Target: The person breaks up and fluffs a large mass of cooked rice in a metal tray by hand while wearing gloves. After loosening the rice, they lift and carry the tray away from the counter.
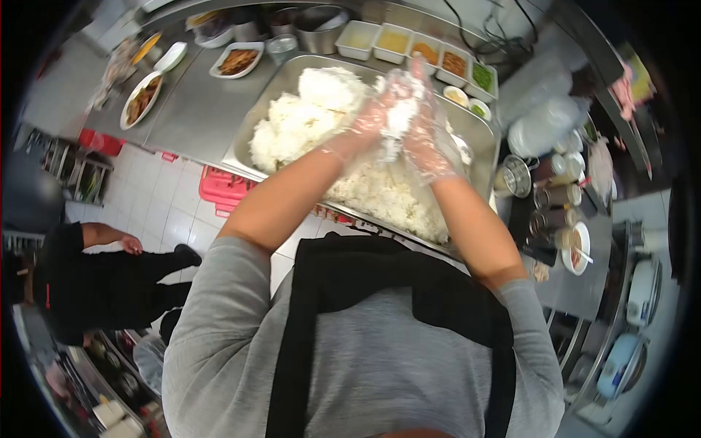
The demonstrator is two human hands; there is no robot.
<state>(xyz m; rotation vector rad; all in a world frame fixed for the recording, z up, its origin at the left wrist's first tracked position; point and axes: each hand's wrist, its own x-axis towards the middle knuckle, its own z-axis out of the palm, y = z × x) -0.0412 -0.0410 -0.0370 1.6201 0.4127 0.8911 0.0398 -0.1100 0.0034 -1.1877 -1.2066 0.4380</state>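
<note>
I have my left hand (pixel 374 115) and right hand (pixel 426 139), both in clear plastic gloves, close together with a clump of white rice (pixel 399 120) between them. My right fingers are extended and apart from the palm; my left fingers blur into glove and rice, so I can't tell whether that hand is open or closed. White grains cling to both gloves.

Right under my hands is the big metal tray (pixel 490 150), with loose rice (pixel 391 196) spread below them and a taller mound (pixel 303 109) to the left of my left hand. Just beyond my right hand runs a row of rectangular containers (pixel 393 42), their fillings pale, yellow, orange, reddish-brown and green. Two small round cups (pixel 456 95) sit to its right. Farther left of my left hand is a white dish of browned food (pixel 237 60).

Well off to my left, a person in black (pixel 95 281) has a small red mark (pixel 48 296) on the clothing, too small to read.
</note>
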